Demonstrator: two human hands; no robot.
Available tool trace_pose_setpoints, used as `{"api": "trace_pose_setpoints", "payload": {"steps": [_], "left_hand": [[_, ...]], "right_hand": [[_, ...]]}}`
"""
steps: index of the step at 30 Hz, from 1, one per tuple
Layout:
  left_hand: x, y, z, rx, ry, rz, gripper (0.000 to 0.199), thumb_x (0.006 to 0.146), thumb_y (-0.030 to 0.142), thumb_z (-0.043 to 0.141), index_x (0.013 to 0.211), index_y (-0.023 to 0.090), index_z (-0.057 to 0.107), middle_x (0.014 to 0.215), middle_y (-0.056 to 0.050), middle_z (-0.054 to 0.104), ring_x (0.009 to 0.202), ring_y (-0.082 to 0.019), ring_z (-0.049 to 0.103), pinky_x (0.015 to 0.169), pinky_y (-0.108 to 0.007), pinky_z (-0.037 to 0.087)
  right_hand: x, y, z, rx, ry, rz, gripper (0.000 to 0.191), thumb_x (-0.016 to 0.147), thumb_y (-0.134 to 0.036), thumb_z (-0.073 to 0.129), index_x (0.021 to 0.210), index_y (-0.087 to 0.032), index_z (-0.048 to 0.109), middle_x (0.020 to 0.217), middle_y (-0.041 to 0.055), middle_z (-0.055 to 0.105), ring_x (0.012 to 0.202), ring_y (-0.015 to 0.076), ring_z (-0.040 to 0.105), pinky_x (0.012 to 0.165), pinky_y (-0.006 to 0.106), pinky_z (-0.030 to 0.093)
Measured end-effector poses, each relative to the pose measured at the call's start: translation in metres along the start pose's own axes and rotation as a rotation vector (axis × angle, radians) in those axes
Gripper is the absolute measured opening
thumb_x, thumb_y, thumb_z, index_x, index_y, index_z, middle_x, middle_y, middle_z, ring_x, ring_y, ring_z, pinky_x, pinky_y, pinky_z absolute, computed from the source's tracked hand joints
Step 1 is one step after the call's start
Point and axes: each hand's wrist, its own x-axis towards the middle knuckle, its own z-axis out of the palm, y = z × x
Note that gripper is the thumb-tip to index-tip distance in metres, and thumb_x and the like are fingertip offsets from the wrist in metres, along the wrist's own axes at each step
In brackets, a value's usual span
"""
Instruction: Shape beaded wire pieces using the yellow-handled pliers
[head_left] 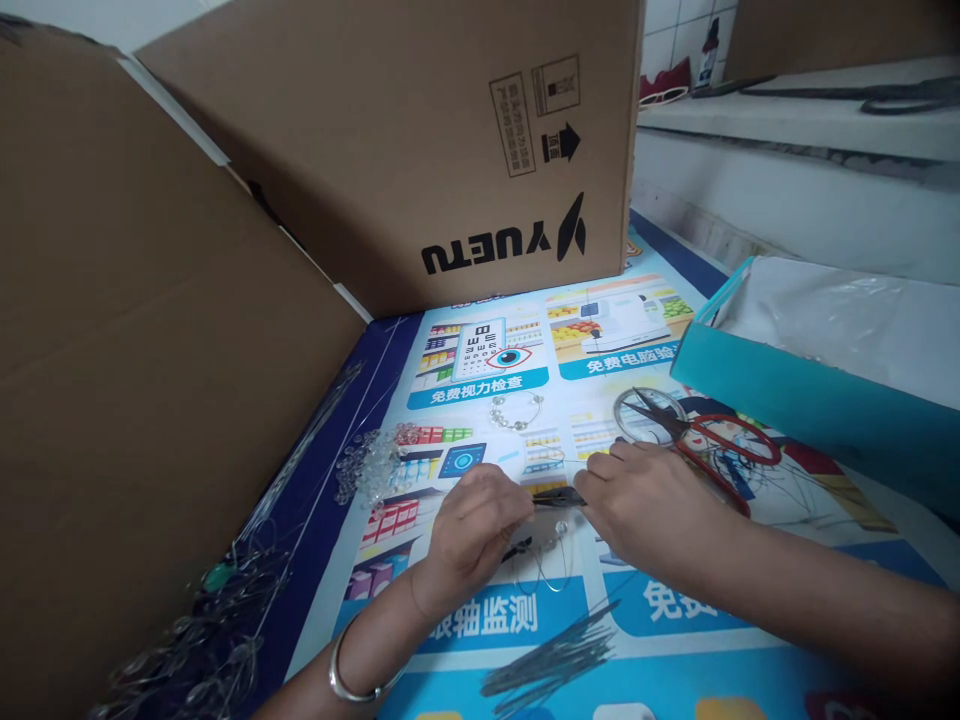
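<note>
My left hand point(480, 525) is closed around a pair of small dark pliers point(559, 497), which stretch across to the right fingertips. My right hand point(637, 500) is pinched at the tip of the pliers, on a thin wire point(555, 460) that is mostly hidden by the fingers. Below the hands hangs a wire loop with clear beads point(561, 530). A finished-looking ring of wire with clear beads point(517, 412) lies beyond them. Scissors with red handles point(720, 440) and a round wire coil point(637, 412) lie just past my right hand.
Loose clear beads point(371, 465) are piled on the left. Cut wires point(555, 660) lie in front, and more beaded wire loops point(202, 640) at lower left. Tall cardboard point(360, 150) walls the back and left. A teal box point(810, 390) stands at right.
</note>
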Motion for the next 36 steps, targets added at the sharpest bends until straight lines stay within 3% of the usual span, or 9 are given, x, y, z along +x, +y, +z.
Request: {"api": "trace_pose_setpoints", "payload": {"steps": [4, 9, 12, 21, 27, 36], "left_hand": [[-0.0014, -0.0006, 0.0013, -0.018, 0.014, 0.004, 0.027, 0.078, 0.003, 0.049, 0.097, 0.02, 0.057, 0.081, -0.005, 0.064, 0.076, -0.017, 0.058, 0.073, -0.037, 0.046], [-0.001, 0.0002, 0.0049, -0.309, 0.172, -0.329, 0.017, 0.082, 0.008, 0.049, 0.092, 0.019, 0.059, 0.086, -0.006, 0.062, 0.084, -0.017, 0.057, 0.076, -0.035, 0.046], [-0.001, -0.0031, 0.0079, -0.462, 0.233, -0.411, 0.012, 0.083, 0.011, 0.051, 0.088, 0.019, 0.059, 0.086, -0.005, 0.06, 0.087, -0.018, 0.057, 0.079, -0.037, 0.045], [-0.0007, -0.0047, 0.009, -0.509, 0.251, -0.371, 0.01, 0.082, 0.013, 0.053, 0.086, 0.019, 0.06, 0.08, -0.004, 0.06, 0.084, -0.018, 0.056, 0.078, -0.037, 0.045], [0.0004, -0.0042, 0.0065, -0.406, 0.2, -0.256, 0.015, 0.081, 0.01, 0.054, 0.091, 0.019, 0.061, 0.08, -0.004, 0.063, 0.083, -0.018, 0.057, 0.08, -0.041, 0.045], [0.0022, -0.0018, 0.0047, -0.277, 0.148, -0.175, 0.018, 0.079, 0.007, 0.056, 0.091, 0.019, 0.063, 0.08, -0.005, 0.065, 0.082, -0.018, 0.059, 0.077, -0.038, 0.047]], "right_hand": [[0.0003, -0.0001, -0.0016, 0.01, -0.01, 0.006, 0.009, 0.079, -0.017, 0.052, 0.072, -0.018, 0.058, 0.072, 0.0025, 0.059, 0.065, 0.0153, 0.046, 0.057, 0.03, 0.02], [0.0019, 0.0012, -0.0002, -0.022, 0.045, 0.015, 0.006, 0.079, -0.019, 0.053, 0.078, -0.018, 0.059, 0.078, 0.0037, 0.059, 0.075, 0.0188, 0.048, 0.063, 0.032, 0.023], [0.0017, 0.0011, -0.0003, -0.043, 0.06, 0.022, 0.006, 0.08, -0.019, 0.052, 0.079, -0.019, 0.058, 0.078, 0.0037, 0.058, 0.076, 0.0193, 0.047, 0.065, 0.033, 0.024], [0.0006, 0.0003, -0.0025, -0.079, 0.078, 0.015, 0.004, 0.078, -0.02, 0.055, 0.077, -0.018, 0.058, 0.076, 0.0042, 0.057, 0.074, 0.0185, 0.045, 0.063, 0.032, 0.022], [-0.0002, -0.0006, -0.0036, -0.124, 0.099, 0.006, 0.003, 0.079, -0.019, 0.054, 0.078, -0.018, 0.057, 0.076, 0.0044, 0.056, 0.072, 0.0191, 0.044, 0.063, 0.033, 0.022], [-0.0014, -0.0014, -0.0037, -0.155, 0.095, -0.026, 0.004, 0.077, -0.014, 0.054, 0.076, -0.018, 0.056, 0.072, 0.0038, 0.055, 0.069, 0.0193, 0.044, 0.061, 0.033, 0.021]]}}
